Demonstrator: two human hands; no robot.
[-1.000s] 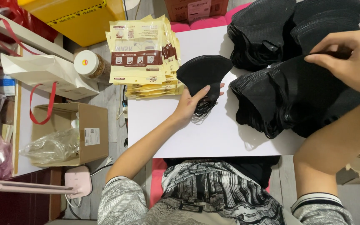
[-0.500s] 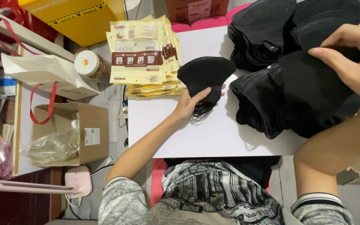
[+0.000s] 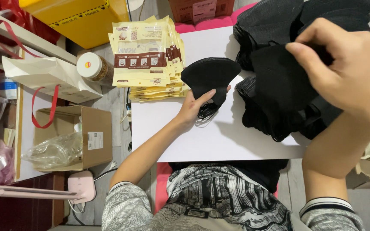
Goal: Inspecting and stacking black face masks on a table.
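Note:
My left hand (image 3: 195,108) rests on the white table (image 3: 219,137) and pins down a folded black face mask (image 3: 210,76) by its lower edge, its ear loops bunched under my fingers. My right hand (image 3: 343,68) is raised close to the camera and pinches another black mask (image 3: 279,81) lifted from the heap of black masks (image 3: 270,115) on the right side of the table. A second pile of black masks (image 3: 266,21) lies at the table's far right.
A stack of cream and brown flat packets (image 3: 144,55) lies at the table's far left corner. On the floor to the left are a jar with a white lid (image 3: 90,65), a white paper bag with red handles (image 3: 48,77), and an open cardboard box (image 3: 82,137) holding clear plastic.
My right hand has lifted one black mask up off the heap and drawn it left and toward the camera. My left hand has stayed on the mask on the table.

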